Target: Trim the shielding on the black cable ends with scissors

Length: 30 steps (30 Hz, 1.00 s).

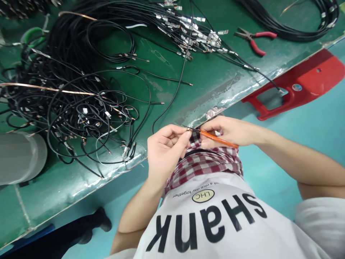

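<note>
Close to the table's front edge, my left hand (168,145) pinches the end of a thin black cable (172,99) between thumb and fingertips. The cable loops up from behind that hand onto the table. My right hand (229,130) is closed around a slim orange-handled tool (218,138), whose narrow dark tip points left and meets the cable end at my left fingertips. Fingers cover much of the tool, so I cannot tell its exact kind. Both hands are held over my lap, just in front of the edge.
A tangled heap of black cables (78,108) covers the table's left. Cables with metal terminals (199,36) lie at the back, near red-handled pliers (254,37) and a coiled cable bundle (304,34). A translucent tub (21,156) stands left; a red stool (304,84) stands beyond the edge.
</note>
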Each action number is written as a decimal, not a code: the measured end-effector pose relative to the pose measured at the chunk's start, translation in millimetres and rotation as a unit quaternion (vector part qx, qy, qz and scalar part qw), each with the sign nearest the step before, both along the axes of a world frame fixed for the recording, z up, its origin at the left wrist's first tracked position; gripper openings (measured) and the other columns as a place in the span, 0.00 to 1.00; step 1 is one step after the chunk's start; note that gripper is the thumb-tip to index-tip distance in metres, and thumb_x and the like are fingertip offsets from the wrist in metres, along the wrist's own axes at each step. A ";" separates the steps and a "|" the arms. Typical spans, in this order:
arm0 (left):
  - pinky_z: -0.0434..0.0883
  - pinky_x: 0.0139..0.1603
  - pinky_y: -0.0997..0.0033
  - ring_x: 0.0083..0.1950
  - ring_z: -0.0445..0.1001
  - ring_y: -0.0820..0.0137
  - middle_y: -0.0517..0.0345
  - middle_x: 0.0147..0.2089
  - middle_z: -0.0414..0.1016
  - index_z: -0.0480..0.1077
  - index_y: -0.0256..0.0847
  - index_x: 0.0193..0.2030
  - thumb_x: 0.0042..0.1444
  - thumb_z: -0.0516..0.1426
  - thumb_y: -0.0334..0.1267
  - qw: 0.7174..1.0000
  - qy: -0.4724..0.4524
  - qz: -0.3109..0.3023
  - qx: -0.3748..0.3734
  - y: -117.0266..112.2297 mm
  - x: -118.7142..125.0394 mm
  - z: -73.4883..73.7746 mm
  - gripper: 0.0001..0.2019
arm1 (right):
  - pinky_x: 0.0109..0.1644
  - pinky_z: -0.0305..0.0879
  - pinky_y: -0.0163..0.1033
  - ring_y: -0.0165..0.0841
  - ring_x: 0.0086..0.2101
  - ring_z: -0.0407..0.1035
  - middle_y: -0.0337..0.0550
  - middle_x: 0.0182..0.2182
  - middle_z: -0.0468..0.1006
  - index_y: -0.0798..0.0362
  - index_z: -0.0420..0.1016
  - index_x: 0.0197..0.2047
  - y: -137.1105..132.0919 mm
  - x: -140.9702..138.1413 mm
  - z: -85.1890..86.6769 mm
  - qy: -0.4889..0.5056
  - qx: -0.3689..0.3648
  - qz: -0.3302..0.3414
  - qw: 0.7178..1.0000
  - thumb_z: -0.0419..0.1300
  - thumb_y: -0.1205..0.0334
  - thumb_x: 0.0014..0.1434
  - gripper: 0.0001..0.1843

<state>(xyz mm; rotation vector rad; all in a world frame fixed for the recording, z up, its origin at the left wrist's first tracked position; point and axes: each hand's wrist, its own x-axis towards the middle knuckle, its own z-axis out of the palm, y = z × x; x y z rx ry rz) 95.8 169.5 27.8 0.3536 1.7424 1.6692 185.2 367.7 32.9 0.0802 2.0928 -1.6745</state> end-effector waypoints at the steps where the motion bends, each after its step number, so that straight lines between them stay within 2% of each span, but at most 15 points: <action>1: 0.60 0.18 0.84 0.18 0.63 0.83 0.61 0.24 0.72 0.73 0.35 0.35 0.55 0.65 0.41 1.000 0.010 0.001 -0.010 0.1 0.3 1.0 0.11 | 0.31 0.50 0.33 0.27 0.27 0.55 0.34 0.27 0.61 0.54 0.69 0.31 0.0 -0.7 0.3 -0.005 0.004 0.000 1.000 0.65 0.41 0.57 0.23; 5: 0.63 0.20 0.85 0.20 0.65 0.83 0.61 0.24 0.72 0.72 0.35 0.35 0.56 0.64 0.39 0.998 0.053 0.010 -0.034 0.6 1.2 4.0 0.09 | 0.31 0.52 0.33 0.27 0.27 0.54 0.34 0.27 0.61 0.54 0.68 0.30 -1.5 -2.3 0.8 -0.011 0.026 -0.002 1.000 0.65 0.40 0.56 0.24; 11: 0.67 0.25 0.84 0.23 0.68 0.83 0.59 0.29 0.75 0.74 0.35 0.34 0.56 0.65 0.39 0.994 0.097 0.015 -0.043 0.1 2.1 2.7 0.09 | 0.28 0.49 0.33 0.26 0.27 0.51 0.35 0.27 0.58 0.54 0.66 0.30 -3.5 -2.0 -3.0 -0.020 -0.087 -0.004 0.996 0.65 0.41 0.58 0.24; 14: 0.70 0.29 0.83 0.26 0.70 0.82 0.59 0.30 0.75 0.74 0.35 0.35 0.56 0.64 0.40 0.992 0.116 0.007 -0.043 -0.4 2.9 0.5 0.09 | 0.28 0.48 0.34 0.26 0.27 0.50 0.34 0.27 0.57 0.54 0.65 0.29 -3.3 -1.4 -3.8 -0.026 -0.085 0.001 0.996 0.64 0.40 0.58 0.25; 16: 0.72 0.33 0.83 0.29 0.73 0.80 0.58 0.32 0.77 0.74 0.35 0.36 0.57 0.63 0.39 0.987 0.156 0.008 -0.046 -0.8 3.7 -1.9 0.08 | 0.29 0.48 0.34 0.26 0.26 0.51 0.34 0.26 0.57 0.53 0.65 0.29 -4.7 -0.9 -1.1 -0.021 -0.019 -0.004 1.000 0.63 0.37 0.58 0.26; 18: 0.73 0.37 0.82 0.32 0.75 0.80 0.59 0.34 0.78 0.75 0.36 0.36 0.58 0.63 0.38 0.974 0.217 0.015 -0.057 -1.3 5.0 -5.2 0.07 | 0.29 0.47 0.34 0.26 0.26 0.50 0.34 0.24 0.57 0.53 0.62 0.27 -8.4 -0.2 4.5 -0.006 0.098 -0.020 0.995 0.62 0.35 0.58 0.29; 21: 0.73 0.39 0.82 0.34 0.76 0.79 0.58 0.36 0.79 0.75 0.36 0.37 0.59 0.61 0.37 0.943 0.320 0.028 -0.091 -1.8 7.3 -11.0 0.06 | 0.30 0.44 0.36 0.26 0.23 0.47 0.34 0.21 0.58 0.53 0.59 0.25 -16.5 1.5 13.6 0.029 0.259 -0.046 0.964 0.59 0.32 0.58 0.32; 23: 0.73 0.40 0.80 0.35 0.76 0.78 0.58 0.36 0.80 0.76 0.37 0.37 0.60 0.60 0.36 0.920 0.376 0.033 -0.105 -1.9 7.8 -14.1 0.05 | 0.30 0.43 0.37 0.27 0.22 0.46 0.34 0.19 0.61 0.52 0.59 0.25 -20.4 3.5 16.6 0.046 0.318 -0.051 0.946 0.58 0.31 0.59 0.32; 26: 0.73 0.42 0.80 0.36 0.77 0.78 0.58 0.37 0.80 0.76 0.37 0.38 0.60 0.60 0.35 0.905 0.411 0.050 -0.103 -2.6 5.6 -16.0 0.05 | 0.29 0.42 0.38 0.27 0.21 0.45 0.35 0.19 0.62 0.52 0.60 0.26 -18.4 9.2 13.3 0.038 0.359 -0.047 0.931 0.57 0.31 0.59 0.32; 28: 0.74 0.41 0.81 0.37 0.77 0.78 0.57 0.38 0.80 0.76 0.37 0.39 0.59 0.61 0.36 0.915 0.387 0.058 -0.100 -3.4 2.9 -15.4 0.05 | 0.29 0.43 0.37 0.27 0.21 0.47 0.34 0.17 0.61 0.52 0.60 0.25 -12.6 14.2 7.6 0.012 0.357 -0.047 0.933 0.58 0.32 0.59 0.31; 30: 0.74 0.40 0.80 0.36 0.77 0.78 0.57 0.38 0.80 0.76 0.37 0.39 0.59 0.61 0.37 0.934 0.340 0.055 -0.092 -3.9 0.9 -14.0 0.06 | 0.29 0.45 0.37 0.27 0.21 0.50 0.34 0.18 0.61 0.52 0.61 0.25 -7.2 18.0 2.2 -0.003 0.316 -0.077 0.946 0.61 0.34 0.58 0.30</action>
